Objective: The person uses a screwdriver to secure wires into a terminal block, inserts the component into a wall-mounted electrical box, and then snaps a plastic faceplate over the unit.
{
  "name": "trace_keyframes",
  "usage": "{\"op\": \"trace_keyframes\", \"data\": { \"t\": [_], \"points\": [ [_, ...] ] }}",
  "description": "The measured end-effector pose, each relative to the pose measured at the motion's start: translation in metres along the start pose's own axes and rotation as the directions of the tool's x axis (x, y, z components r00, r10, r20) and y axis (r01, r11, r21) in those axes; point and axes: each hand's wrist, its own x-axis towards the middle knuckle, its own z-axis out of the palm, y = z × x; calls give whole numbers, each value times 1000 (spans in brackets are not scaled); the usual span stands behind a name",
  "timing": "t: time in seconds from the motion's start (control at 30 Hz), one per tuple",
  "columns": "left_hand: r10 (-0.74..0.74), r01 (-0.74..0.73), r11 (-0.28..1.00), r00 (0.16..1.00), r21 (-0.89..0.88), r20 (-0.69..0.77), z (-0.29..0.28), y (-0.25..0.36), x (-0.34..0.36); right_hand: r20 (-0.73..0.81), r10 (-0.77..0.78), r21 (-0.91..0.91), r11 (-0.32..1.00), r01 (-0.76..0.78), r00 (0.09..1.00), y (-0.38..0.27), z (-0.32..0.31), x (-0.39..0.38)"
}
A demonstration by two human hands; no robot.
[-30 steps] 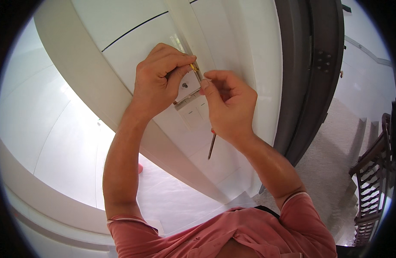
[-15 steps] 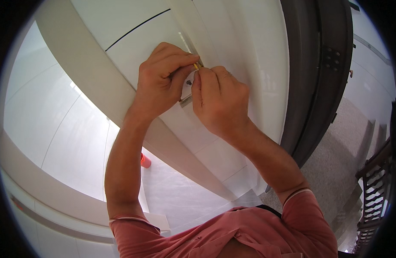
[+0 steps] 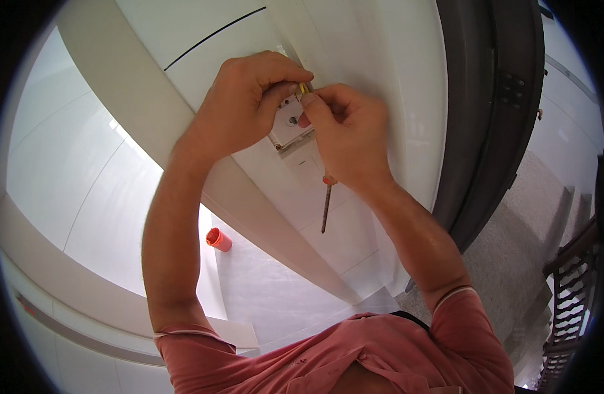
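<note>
My left hand [image 3: 239, 102] reaches to a white electrical plate [image 3: 290, 125] at the wall, with thumb and forefinger pinched on a short yellow wire [image 3: 303, 87]. My right hand [image 3: 351, 131] is closed beside it, its thumb and forefinger up against the lower end of the same wire. Out of the heel of that hand juts a screwdriver [image 3: 327, 200], its dark shaft slanting downward and a bit of reddish handle showing; the rest of the handle is hidden by the palm. A dark round screw or hole marks the plate's middle. The fingers cover the plate's upper right part.
White wall tiles [image 3: 341, 243] surround the plate, with a pale raised edge [image 3: 275, 243] running diagonally below. An orange-red cup-shaped container [image 3: 218, 240] stands low at the left. To the right are a dark door frame [image 3: 472, 118] and a dark railing [image 3: 571, 289].
My right hand has turned, and the screwdriver shaft now shows below it. Both hands have shifted slightly upward, uncovering more of the plate. The yellow wire stays between the fingertips.
</note>
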Motion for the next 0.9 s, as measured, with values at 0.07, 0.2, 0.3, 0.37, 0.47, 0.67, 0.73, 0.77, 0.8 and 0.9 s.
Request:
{"op": "trace_keyframes", "data": {
  "t": [0.07,0.2,0.3,0.37,0.47,0.67,0.73,0.77,0.8,0.9],
  "points": [
    [-105,111,993,988,-46,113,-6,-1,4,17,3,44,999,-3,1000,12,-1,1],
    [-194,179,978,969,107,155,-18,10,14,-22,-124,25,992,124,992,35,-4,-9],
    [-389,390,919,877,57,281,-25,20,19,0,-100,7,995,100,995,44,-9,-17],
    [-457,480,877,837,-2,300,-22,22,15,18,-85,15,996,84,996,54,-10,-26],
    [-439,444,894,844,56,308,-17,18,10,43,-67,15,998,66,997,69,-8,-43],
    [-533,505,846,801,171,272,-18,19,29,247,403,-28,912,-409,881,65,-26,-83],
    [-506,465,861,828,207,243,-21,21,47,333,398,-72,915,-397,855,64,-34,-97],
    [-479,430,870,852,240,211,-20,21,49,333,397,-68,915,-398,855,70,-37,-108],
    [-479,429,870,851,242,214,-19,20,51,361,358,-75,931,-356,861,77,-41,-119],
    [-455,373,871,859,320,236,-20,22,52,414,398,-108,915,-390,819,87,-56,-143]
  ]
}}
